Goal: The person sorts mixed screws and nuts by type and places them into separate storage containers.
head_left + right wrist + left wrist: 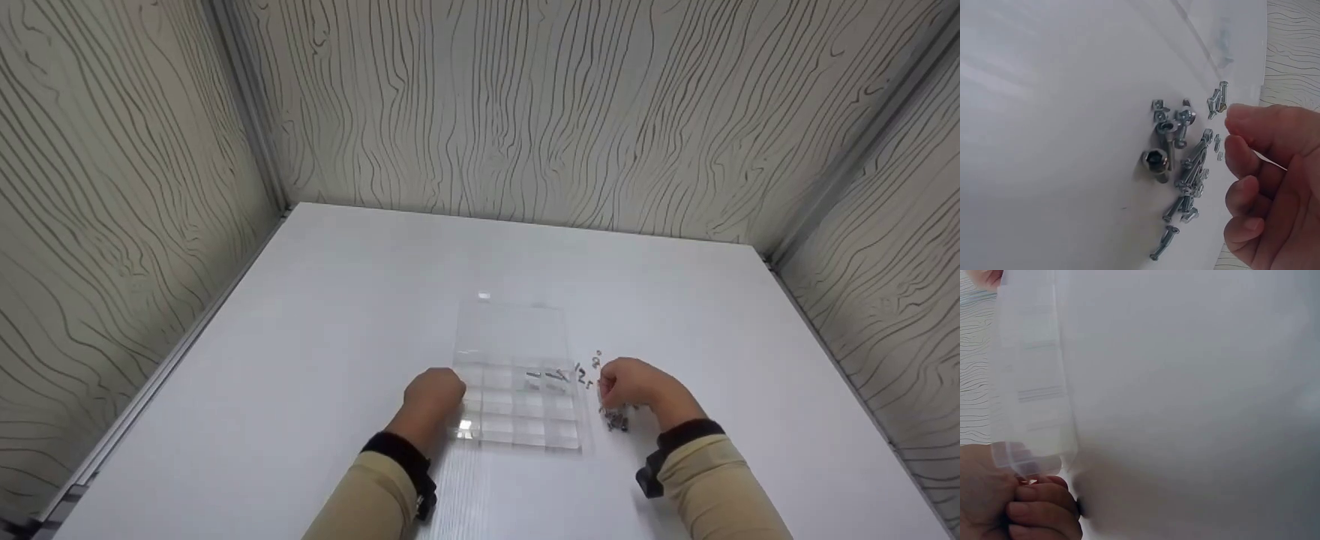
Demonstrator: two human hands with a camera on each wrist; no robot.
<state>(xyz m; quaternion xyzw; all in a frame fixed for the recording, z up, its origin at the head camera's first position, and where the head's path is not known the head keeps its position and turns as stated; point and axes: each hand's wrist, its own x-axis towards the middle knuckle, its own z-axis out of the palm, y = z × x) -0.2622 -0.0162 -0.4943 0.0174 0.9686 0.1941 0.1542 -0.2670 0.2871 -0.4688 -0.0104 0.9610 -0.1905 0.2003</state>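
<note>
A clear plastic compartment box [497,427] lies on the white table with its lid [512,324] folded back to the far side. Several screws [555,375] show in its far right cells. My left hand [435,390] grips the box's left edge; in the left wrist view its curled fingers [1044,509] meet the box corner. Beside the box's right side, my right hand [634,382] hovers at a pile of bolts and nuts [1190,174]. Its fingers are loosely bent, thumb and forefinger a little apart, with nothing visible between them.
Loose small fasteners [583,375] and rings [596,361] lie between box and right hand. A large hex-socket bolt [1156,160] stands out at the pile's edge. Wood-grain panels [487,112] enclose the white table [360,300] at the back and both sides.
</note>
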